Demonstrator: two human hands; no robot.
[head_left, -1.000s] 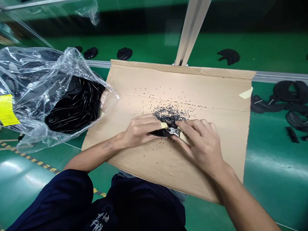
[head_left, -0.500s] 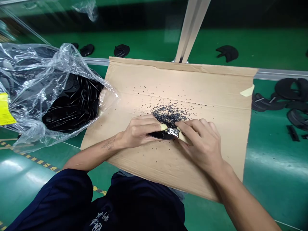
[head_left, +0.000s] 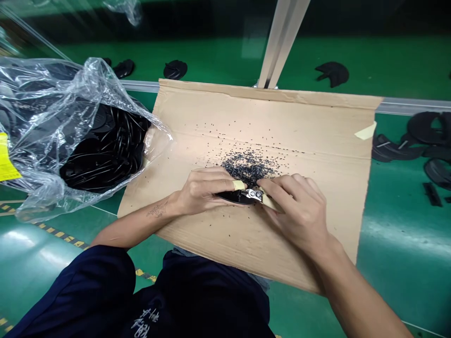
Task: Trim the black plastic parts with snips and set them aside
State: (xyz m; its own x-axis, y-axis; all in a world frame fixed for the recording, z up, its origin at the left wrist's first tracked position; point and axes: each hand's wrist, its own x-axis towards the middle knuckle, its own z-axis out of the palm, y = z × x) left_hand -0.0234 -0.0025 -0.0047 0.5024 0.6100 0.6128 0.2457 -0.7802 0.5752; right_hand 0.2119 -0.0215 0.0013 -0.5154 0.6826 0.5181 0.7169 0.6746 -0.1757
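My left hand is closed around a flat black plastic part, with a taped fingertip on top of it. My right hand grips small metal cutters whose jaws meet the part's edge. Both hands rest on a sheet of brown cardboard. A heap of tiny black trimmings lies just beyond the hands.
A clear plastic bag full of black parts lies at the left on the green surface. Loose black parts sit at the right and further ones lie beyond a metal rail. A pale upright post rises behind the cardboard.
The hands stay together on the part and cutters with hardly any movement. The view has shifted slightly.
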